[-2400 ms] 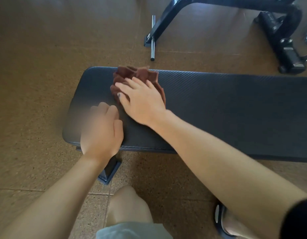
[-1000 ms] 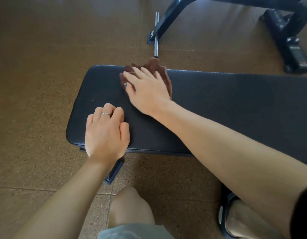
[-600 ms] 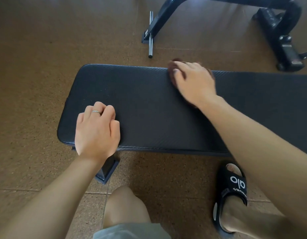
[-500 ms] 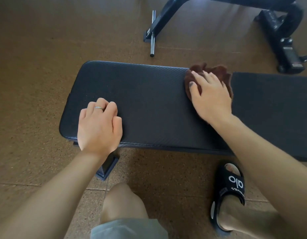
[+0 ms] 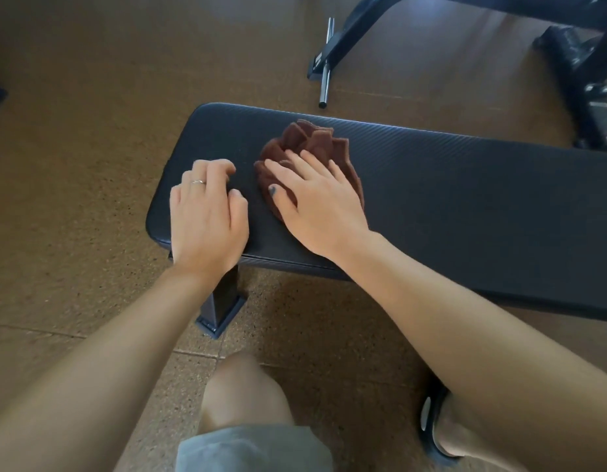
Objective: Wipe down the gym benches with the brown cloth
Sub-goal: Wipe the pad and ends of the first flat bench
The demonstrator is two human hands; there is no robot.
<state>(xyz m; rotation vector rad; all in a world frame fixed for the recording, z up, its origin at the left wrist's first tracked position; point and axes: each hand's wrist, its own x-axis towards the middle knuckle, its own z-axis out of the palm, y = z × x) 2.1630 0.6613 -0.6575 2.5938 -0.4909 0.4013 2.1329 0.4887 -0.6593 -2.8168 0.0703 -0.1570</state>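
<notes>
On the bench (image 5: pixel 448 185), the flat right hand (image 5: pixel 315 206) presses the brown cloth (image 5: pixel 305 148); the left hand (image 5: pixel 206 216) rests loosely curled.

Bench (image 5: pixel 448 185): flat, black padded top with fine ribbed texture, rounded left end, one dark leg (image 5: pixel 223 301) visible beneath. On the pad near its left end: bunched brown cloth (image 5: pixel 309 144) under the flat right hand (image 5: pixel 315 202); left hand (image 5: pixel 206 216) resting beside it, fingers curled. Stands on brown speckled floor (image 5: pixel 74 165).
</notes>
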